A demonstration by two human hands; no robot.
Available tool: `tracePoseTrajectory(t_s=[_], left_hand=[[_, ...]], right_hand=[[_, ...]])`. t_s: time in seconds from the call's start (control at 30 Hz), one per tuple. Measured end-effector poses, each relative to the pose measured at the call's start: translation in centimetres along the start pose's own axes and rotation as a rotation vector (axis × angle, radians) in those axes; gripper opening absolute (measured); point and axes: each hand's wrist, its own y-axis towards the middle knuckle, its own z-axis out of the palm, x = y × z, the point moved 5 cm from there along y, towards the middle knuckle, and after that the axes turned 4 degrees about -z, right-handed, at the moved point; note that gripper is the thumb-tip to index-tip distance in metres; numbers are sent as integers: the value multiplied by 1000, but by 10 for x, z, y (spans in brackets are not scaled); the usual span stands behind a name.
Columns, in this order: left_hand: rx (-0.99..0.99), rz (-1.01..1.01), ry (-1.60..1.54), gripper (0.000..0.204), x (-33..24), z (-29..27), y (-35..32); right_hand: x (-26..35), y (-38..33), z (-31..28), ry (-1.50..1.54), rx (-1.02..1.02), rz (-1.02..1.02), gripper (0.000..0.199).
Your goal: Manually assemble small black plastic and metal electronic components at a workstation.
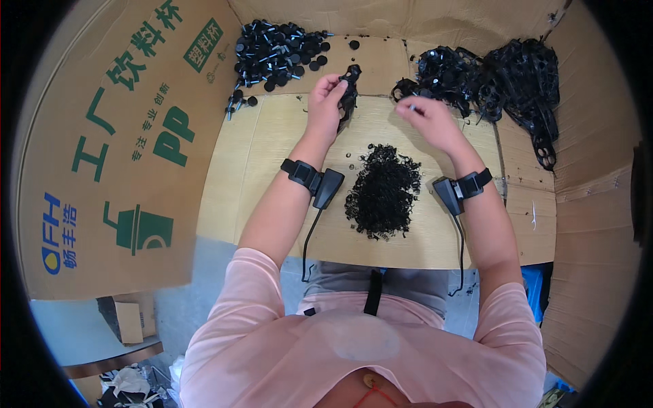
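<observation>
Holding black plastic part (349,95) over bench (272,136)

A pale wooden table top (272,204) fills the middle, with flattened cardboard sheets (381,64) laid over its far part. A tall cardboard wall (102,156) with green printing stands at 9 o'clock, and a plain cardboard wall (592,224) stands at 3 o'clock. Grey floor (75,330) shows at 7 o'clock. The light is even and soft.

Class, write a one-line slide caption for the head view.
Left hand holds a black plastic part; right hand pinches a small pale piece.
</observation>
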Motion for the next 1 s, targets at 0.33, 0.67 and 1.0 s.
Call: tracePoseTrajectory(t_s=[0.33,0.67,1.0], left_hand=[[64,51,-560,27,-103,3,-56],[296,-51,-881,42,-101,45,-163],[17,-170,-351,15,-47,-17,-242]], right_hand=[[-2,-69,-10,-531,117,-119,25],[107,-99,-2,609,292,9,31],[128,-173,-29,63,782,-64,16]])
